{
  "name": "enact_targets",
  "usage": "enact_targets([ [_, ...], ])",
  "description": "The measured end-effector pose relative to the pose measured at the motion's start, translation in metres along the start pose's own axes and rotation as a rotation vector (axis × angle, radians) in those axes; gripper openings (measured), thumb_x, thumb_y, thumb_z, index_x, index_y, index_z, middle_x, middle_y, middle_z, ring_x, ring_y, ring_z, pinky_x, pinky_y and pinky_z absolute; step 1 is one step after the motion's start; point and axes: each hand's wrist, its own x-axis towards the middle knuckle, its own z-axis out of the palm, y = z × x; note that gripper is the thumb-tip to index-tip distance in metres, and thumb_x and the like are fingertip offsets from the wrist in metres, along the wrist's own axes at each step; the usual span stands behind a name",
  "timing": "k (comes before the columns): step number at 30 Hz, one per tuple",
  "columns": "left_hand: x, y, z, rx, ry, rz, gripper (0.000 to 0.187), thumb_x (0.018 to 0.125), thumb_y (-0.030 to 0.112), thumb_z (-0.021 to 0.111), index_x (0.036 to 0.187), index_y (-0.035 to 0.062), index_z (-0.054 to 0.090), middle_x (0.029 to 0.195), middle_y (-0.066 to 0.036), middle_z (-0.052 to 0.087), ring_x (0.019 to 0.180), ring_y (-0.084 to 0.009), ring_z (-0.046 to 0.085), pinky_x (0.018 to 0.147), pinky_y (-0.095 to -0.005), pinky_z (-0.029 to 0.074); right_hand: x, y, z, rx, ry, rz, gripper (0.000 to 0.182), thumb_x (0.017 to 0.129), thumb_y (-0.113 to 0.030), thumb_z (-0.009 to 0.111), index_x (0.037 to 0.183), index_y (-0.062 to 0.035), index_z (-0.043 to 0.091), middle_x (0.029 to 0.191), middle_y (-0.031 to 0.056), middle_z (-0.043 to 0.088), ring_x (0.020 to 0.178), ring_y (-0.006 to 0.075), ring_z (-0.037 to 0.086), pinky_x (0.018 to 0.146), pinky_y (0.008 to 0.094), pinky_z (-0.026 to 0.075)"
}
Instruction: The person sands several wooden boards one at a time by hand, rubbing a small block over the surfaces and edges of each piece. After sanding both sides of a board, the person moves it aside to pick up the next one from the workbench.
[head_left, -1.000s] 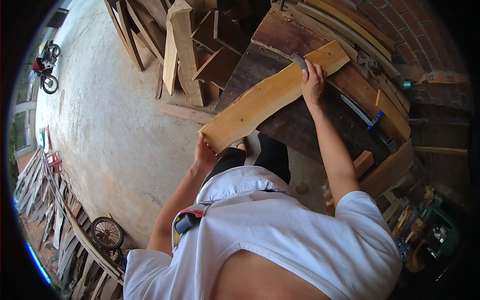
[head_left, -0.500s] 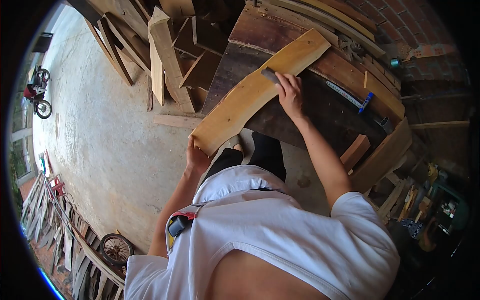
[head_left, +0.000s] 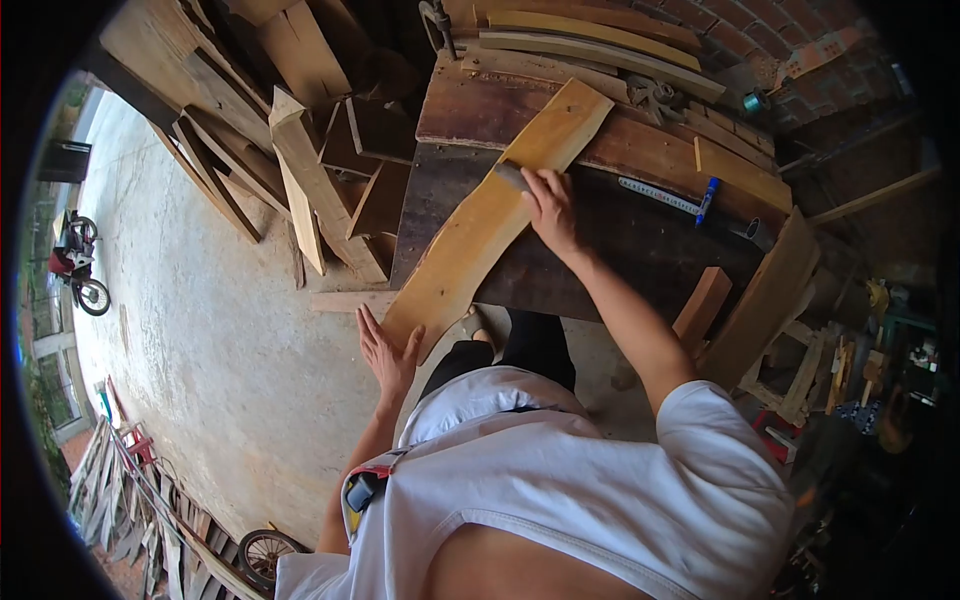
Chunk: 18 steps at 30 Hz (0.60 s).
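A long, wavy-edged wooden board lies slantwise over the dark workbench, its near end jutting past the front edge toward me. My right hand is closed round a small dark grey block, which rests on the board's upper face near the middle. At the near end, my left hand has its fingers stretched and spread, the thumb against the board's end. Right of the board, a white ruler and a blue marker-like tool lie on the bench.
Wooden planks lean in a stack left of the bench. A short reddish wood block and a metal tube sit at the bench's right. Long strips line its back. A motorbike stands far left on the concrete floor.
My left hand has gone from gripping the board's near end to spread fingers there. My right hand still holds the dark block on the board. The view has shifted.
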Motion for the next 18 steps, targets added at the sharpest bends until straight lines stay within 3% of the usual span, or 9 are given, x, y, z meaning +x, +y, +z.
enact_targets([
  [2,-0.004,0.016,-0.005,0.493,-0.152,0.308,0.120,0.080,0.059,0.078,0.163,0.0059,0.010,0.168,-0.020,0.016,0.156,-0.0358,0.014,0.123,-0.0595,0.012,0.035,0.066,-0.004,-0.016,0.127,0.208,0.037,0.094,-0.009,0.064,0.130,-0.0022,0.061,0.113,0.0167,0.058,0.106,0.0383,0.057,0.091,0.0464,0.047],
  [3,-0.002,0.024,-0.004,0.487,-0.200,0.251,0.128,0.072,0.057,0.084,0.163,0.0057,0.010,0.168,-0.021,0.014,0.157,-0.0344,0.012,0.124,-0.0596,0.009,0.050,0.075,-0.011,-0.095,0.182,0.234,0.036,0.095,-0.009,0.063,0.130,-0.0016,0.060,0.113,0.0178,0.058,0.107,0.0397,0.058,0.090,0.0475,0.048],
  [6,0.000,0.045,-0.011,0.697,-0.327,0.292,0.132,0.069,0.054,0.088,0.163,0.0058,0.009,0.169,-0.019,0.012,0.156,-0.0356,0.011,0.124,-0.0601,0.011,0.035,0.040,0.005,-0.110,0.205,0.293,0.036,0.094,-0.008,0.063,0.129,-0.0015,0.060,0.115,0.0172,0.057,0.107,0.0383,0.057,0.092,0.0468,0.047],
  [7,0.000,0.038,-0.010,0.653,-0.356,0.407,0.138,0.063,0.049,0.092,0.163,0.0059,0.008,0.169,-0.019,0.011,0.157,-0.0355,0.010,0.124,-0.0601,0.009,0.017,0.014,0.012,-0.078,0.164,0.192,0.039,0.092,-0.006,0.065,0.130,-0.0021,0.060,0.116,0.0164,0.056,0.107,0.0376,0.056,0.094,0.0472,0.046],
  [9,0.004,0.032,-0.001,0.656,-0.350,0.388,0.139,0.062,0.046,0.094,0.163,0.0057,0.008,0.168,-0.020,0.012,0.156,-0.0362,0.011,0.124,-0.0598,0.010,-0.024,-0.044,0.016,0.075,-0.096,0.045,0.043,0.088,-0.004,0.069,0.131,-0.0039,0.062,0.115,0.0144,0.057,0.107,0.0370,0.055,0.098,0.0466,0.046],
  [10,0.005,0.032,0.003,0.666,-0.349,0.367,0.140,0.061,0.044,0.095,0.163,0.0056,0.007,0.168,-0.020,0.012,0.156,-0.0368,0.012,0.124,-0.0595,0.010,-0.040,-0.061,0.014,0.151,-0.270,-0.080,0.046,0.085,-0.003,0.071,0.130,-0.0049,0.063,0.114,0.0129,0.058,0.108,0.0346,0.056,0.099,0.0449,0.047],
  [11,0.005,0.035,0.003,0.656,-0.344,0.374,0.137,0.061,0.037,0.095,0.163,0.0045,0.008,0.167,-0.021,0.013,0.154,-0.0386,0.014,0.123,-0.0588,0.012,-0.046,-0.066,0.011,0.152,-0.309,-0.267,0.048,0.083,-0.002,0.072,0.131,-0.0055,0.063,0.115,0.0121,0.058,0.108,0.0328,0.056,0.099,0.0436,0.048],
  [14,0.006,0.035,0.004,0.668,-0.340,0.386,0.134,0.064,0.033,0.093,0.162,0.0036,0.007,0.167,-0.022,0.013,0.154,-0.0393,0.015,0.123,-0.0583,0.014,0.003,-0.022,0.008,0.151,-0.309,-0.256,0.042,0.084,-0.005,0.068,0.125,-0.0050,0.063,0.111,0.0110,0.059,0.102,0.0313,0.057,0.095,0.0434,0.048],
  [18,0.006,0.035,0.006,0.673,-0.336,0.393,0.131,0.065,0.031,0.091,0.162,0.0030,0.008,0.167,-0.023,0.012,0.153,-0.0399,0.016,0.123,-0.0582,0.013,0.110,0.125,-0.006,-0.146,0.162,0.091,0.034,0.090,-0.007,0.065,0.123,-0.0031,0.063,0.109,0.0154,0.058,0.103,0.0390,0.054,0.091,0.0495,0.046],
])
